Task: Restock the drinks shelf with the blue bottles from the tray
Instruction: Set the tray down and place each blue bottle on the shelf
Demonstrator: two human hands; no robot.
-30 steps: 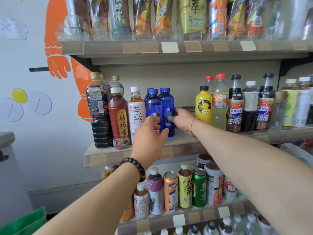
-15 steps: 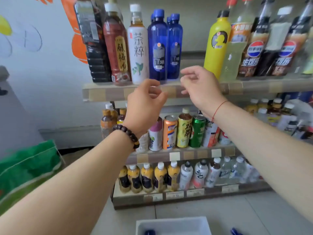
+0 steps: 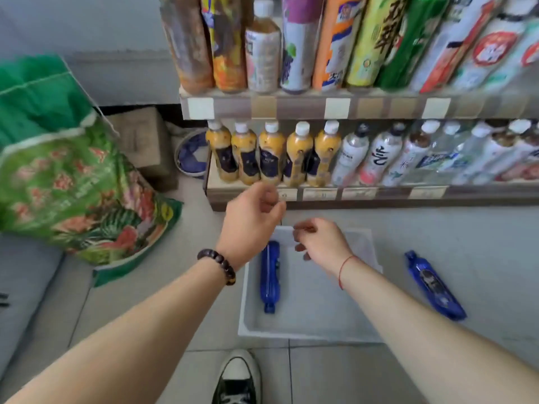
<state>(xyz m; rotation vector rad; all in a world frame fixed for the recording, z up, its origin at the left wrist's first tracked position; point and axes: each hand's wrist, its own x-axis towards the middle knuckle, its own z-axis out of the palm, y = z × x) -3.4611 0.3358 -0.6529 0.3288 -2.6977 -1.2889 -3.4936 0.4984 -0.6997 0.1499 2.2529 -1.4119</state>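
A blue bottle (image 3: 269, 277) is laid lengthwise along the tray's (image 3: 315, 325) left side, cap nearest the person. Nothing is held by the loosely curled left hand (image 3: 252, 221) or right hand (image 3: 319, 243); the left is judged nearer.

Under both hands, the tray (image 3: 315, 310) has free room to the right of the blue bottle (image 3: 269, 284) lying beneath the left hand (image 3: 252, 225). Just ahead, the bottom shelf (image 3: 379, 194) is packed with bottles (image 3: 271, 158). A green bag (image 3: 75, 185) crowds the floor left of the left hand, and a second blue bottle (image 3: 431, 284) lies right of the right hand (image 3: 320, 243).
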